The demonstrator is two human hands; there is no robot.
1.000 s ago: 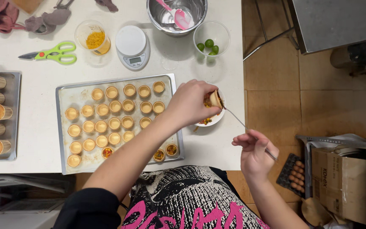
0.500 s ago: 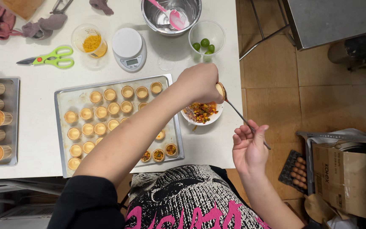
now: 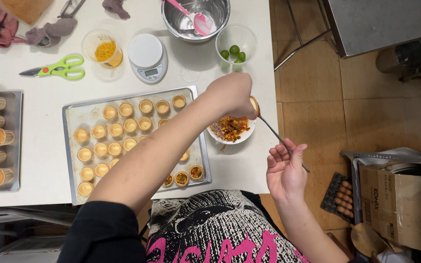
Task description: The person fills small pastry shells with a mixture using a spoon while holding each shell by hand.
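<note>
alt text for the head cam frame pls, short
Seen from above, a person's left hand holds a small pastry cup over a white bowl of chopped filling while the right hand works a thin spoon toward it. Beside them a metal tray holds rows of pastry cups, three filled.

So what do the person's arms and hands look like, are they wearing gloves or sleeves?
No gloves: both hands are bare. The left hand comes from a bare forearm, with a black sleeve pushed up to about the elbow. The right hand and its forearm show no sleeve at all. I see no rings, watch or bracelets on either one. The top worn is black with a grey pattern and pink lettering.
</note>
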